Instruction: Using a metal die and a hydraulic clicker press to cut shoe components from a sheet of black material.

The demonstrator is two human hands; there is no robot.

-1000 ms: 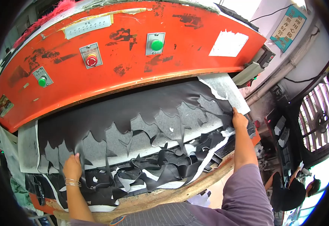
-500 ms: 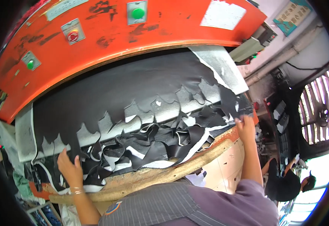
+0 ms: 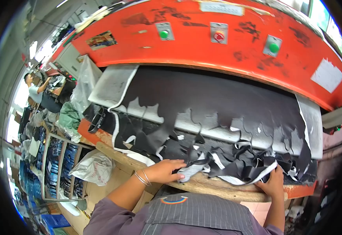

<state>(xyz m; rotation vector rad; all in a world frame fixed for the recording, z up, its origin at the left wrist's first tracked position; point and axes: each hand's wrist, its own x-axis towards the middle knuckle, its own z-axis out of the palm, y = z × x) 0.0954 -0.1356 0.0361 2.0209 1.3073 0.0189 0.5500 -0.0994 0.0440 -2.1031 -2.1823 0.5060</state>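
A black leather-like sheet with a jagged cut front edge lies on the pale board of an orange-red press. Along the near side runs a heap of curled black offcuts with whitish undersides. My left hand lies at the heap's left end, fingers stretched and thumb apart, touching a grey-white offcut. At the right end my right hand curls its fingers over the tip of a white-edged offcut strip. Part of what lies under its fingers is hidden.
The orange-red press beam spans the far side, bearing green buttons and a red button. A wooden rail edges the bench before me. To the left stand a rack of blue pieces, a white sack and another person.
My view has swung left. Both hands have come closer together: the left moved from the sheet's left corner to the offcuts, the right from the right corner to the heap, which looks more bunched.
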